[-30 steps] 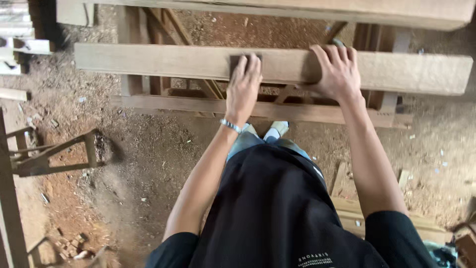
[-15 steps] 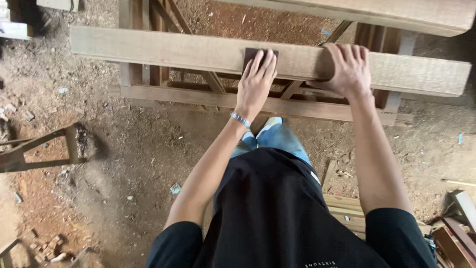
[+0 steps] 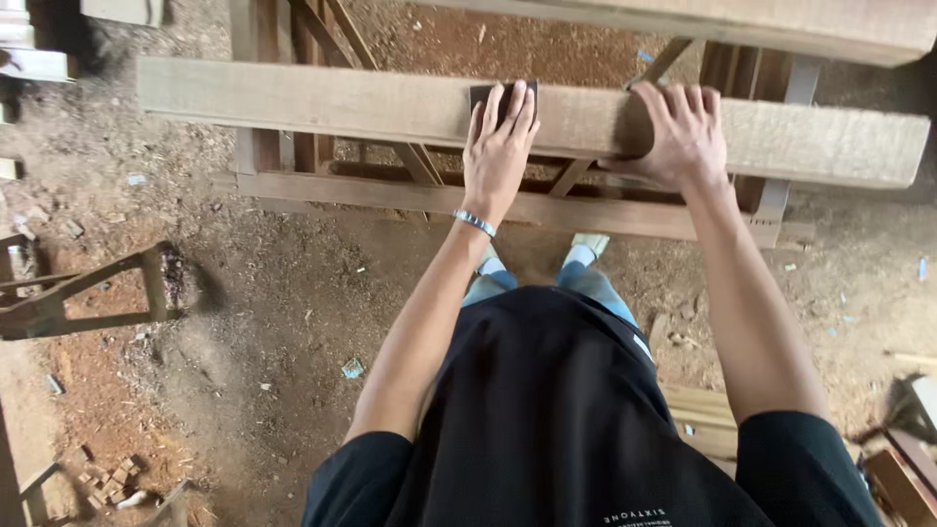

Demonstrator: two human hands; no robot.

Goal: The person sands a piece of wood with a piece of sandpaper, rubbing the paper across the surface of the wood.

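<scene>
Hands sit on a long wooden beam point(image 3: 293, 98) running across the upper part of the frame. My left hand point(image 3: 498, 146) lies flat, fingers together, pressing a dark sanding pad point(image 3: 488, 96) onto the beam's top face — most of the pad is covered, so I can't make out its shape. My right hand point(image 3: 683, 132) is spread and curled over the beam's near edge, gripping it. Under the beam a timber frame point(image 3: 390, 190) is partly hidden, and another plank point(image 3: 781, 24) is cut off at the top right. Below, dirt floor point(image 3: 244, 322).
</scene>
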